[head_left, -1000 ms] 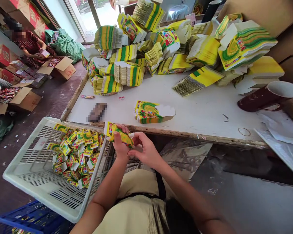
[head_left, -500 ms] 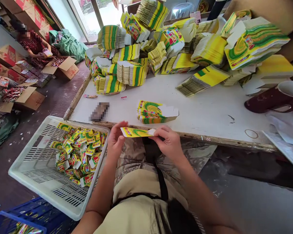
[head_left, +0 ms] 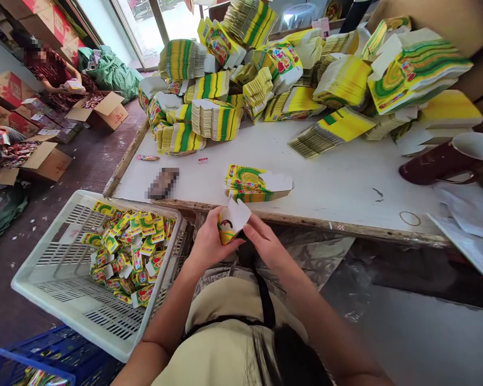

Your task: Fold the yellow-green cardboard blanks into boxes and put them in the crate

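Observation:
Between my hands, just off the table's front edge, is a small yellow and green carton with its white flaps upright and its body opened out. My left hand wraps round its left side, the thumb beneath. My right hand holds the right side by the fingertips at a white flap. Beyond them on the white table lies a small stack of flat cartons of the same print. To my left stands a white plastic basket with many folded yellow cartons inside.
Bundles of flat cartons are heaped along the table's back. A dark mug and a rubber band are at right. A blue crate sits below the basket. Beyond it, a person handles boxes beside an open cardboard box.
The carton has gone from flat and level to opened out with its flaps raised. My left hand has moved right and now wraps round it; my right hand has come slightly left.

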`<state>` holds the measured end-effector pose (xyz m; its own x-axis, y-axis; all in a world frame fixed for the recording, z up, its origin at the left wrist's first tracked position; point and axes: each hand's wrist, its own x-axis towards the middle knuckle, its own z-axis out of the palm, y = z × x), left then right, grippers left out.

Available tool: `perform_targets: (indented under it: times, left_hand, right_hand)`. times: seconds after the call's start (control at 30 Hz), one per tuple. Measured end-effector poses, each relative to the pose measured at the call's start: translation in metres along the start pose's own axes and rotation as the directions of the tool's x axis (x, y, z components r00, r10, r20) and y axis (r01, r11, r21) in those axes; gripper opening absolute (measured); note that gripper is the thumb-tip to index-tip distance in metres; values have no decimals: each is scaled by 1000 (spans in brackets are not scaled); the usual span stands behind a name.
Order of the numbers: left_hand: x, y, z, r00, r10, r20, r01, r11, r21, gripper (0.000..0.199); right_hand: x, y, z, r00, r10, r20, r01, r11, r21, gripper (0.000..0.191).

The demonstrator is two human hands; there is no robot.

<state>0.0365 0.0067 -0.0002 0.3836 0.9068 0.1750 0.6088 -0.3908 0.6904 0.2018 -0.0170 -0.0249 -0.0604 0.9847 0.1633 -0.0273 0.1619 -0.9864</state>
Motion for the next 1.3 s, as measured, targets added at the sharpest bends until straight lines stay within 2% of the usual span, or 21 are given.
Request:
perform_targets:
  times: [0.03, 0.07, 0.2, 0.37, 0.47, 0.53, 0.6, 0.7, 0.77, 0.83, 0.93, 1.0, 1.03, 1.13, 1.2, 1.3]
  left_hand:
    - [0, 0, 2, 1000, 5, -21, -5, 1000, 9, 78]
    - [-1, 0, 3, 999, 2, -45, -1, 1000, 17, 79]
    - [-1, -1, 9, 994, -45, -100, 47, 999, 17, 75]
    - [0, 0, 15, 990, -64, -129, 72, 996, 60, 56]
    - [1, 1, 15, 994, -26, -109, 39, 993, 116, 50]
    - [0, 2, 14, 998, -5, -66, 14, 991, 130, 49]
    - [0, 0, 14, 999, -50, -3, 50, 991, 123, 49]
    - [1, -6, 17, 988, -131, 81, 124, 989, 84, 51]
    - [2, -11, 21, 992, -73, 103, 66, 995, 70, 47]
    - [2, -13, 23, 998, -2, 62, -3, 997, 73, 51]
    - [0, -10, 21, 997, -36, -62, 44, 990, 136, 71]
    - [-1, -7, 15, 993, -75, -88, 90, 979, 182, 67]
    - [-2, -5, 11, 993, -83, -79, 97, 977, 189, 60]
    - [-3, -4, 0, 996, -70, -53, 77, 984, 162, 49]
    - [-3, -5, -6, 997, -63, -34, 67, 987, 144, 50]
    - [0, -7, -15, 998, -53, 39, 49, 994, 97, 56]
  right_hand:
    - [1, -2, 2, 997, 35, 72, -39, 998, 48, 46]
    - [1, -4, 3, 995, 49, 92, -54, 997, 55, 44]
    - [1, -15, 9, 998, -16, -59, 9, 993, -120, 39]
    - [5, -6, 13, 999, 9, -46, -13, 996, -89, 41]
    - [9, 6, 14, 996, 85, -35, -84, 996, 33, 43]
    - [11, 12, 14, 989, 143, 40, -147, 983, 114, 46]
    - [9, 14, 13, 983, 158, 99, -167, 981, 97, 50]
    - [2, 10, 13, 988, 91, 126, -84, 994, -63, 58]
    - [-2, 8, 14, 992, 15, 128, 5, 988, -155, 55]
    - [-4, 8, 13, 994, -53, 95, 71, 978, -198, 46]
    - [-1, 14, 7, 995, -85, -44, 75, 976, -203, 36]
    - [1, 19, 1, 987, -91, -129, 62, 975, -214, 34]
    - [2, 20, -2, 985, -110, -135, 76, 969, -235, 35]
    - [4, 22, -11, 980, -198, -27, 176, 920, -349, 35]
    - [6, 19, -19, 972, -233, 43, 230, 884, -407, 27]
    - [10, 11, -33, 957, -236, 169, 285, 873, -396, 21]
